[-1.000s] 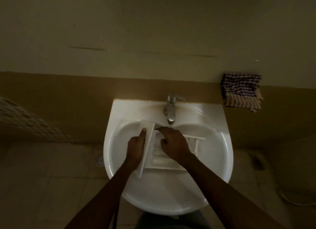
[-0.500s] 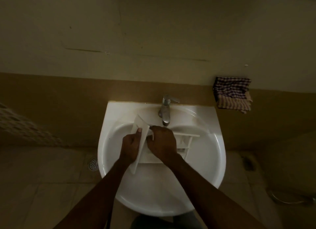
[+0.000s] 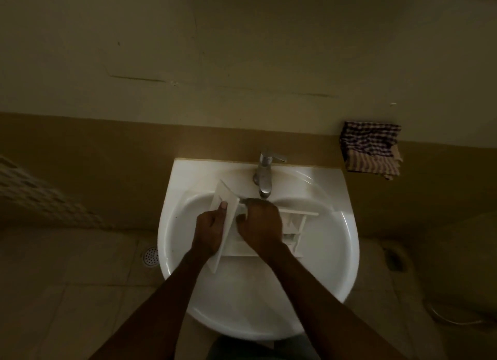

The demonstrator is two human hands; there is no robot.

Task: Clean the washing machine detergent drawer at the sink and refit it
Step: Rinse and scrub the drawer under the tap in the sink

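Observation:
The white detergent drawer (image 3: pixel 294 226) lies in the white sink (image 3: pixel 330 252), below the chrome tap (image 3: pixel 265 175). My left hand (image 3: pixel 208 232) grips the drawer's front panel at its left end, thumb pressed flat on the panel. My right hand (image 3: pixel 259 224) lies over the drawer's compartments just under the spout, fingers curled down into them; they hide what they touch. The drawer's right end and its dividers stick out past my right hand. The room is dim.
A checked cloth (image 3: pixel 371 148) hangs on the wall ledge right of the sink. A round floor drain (image 3: pixel 150 255) sits in the tiles to the left. A pale hose (image 3: pixel 451 319) curls on the floor at the right.
The view has shifted a little, so the sink sits lower and further left. My right hand has moved left along the drawer toward the front panel. My left hand keeps its grip.

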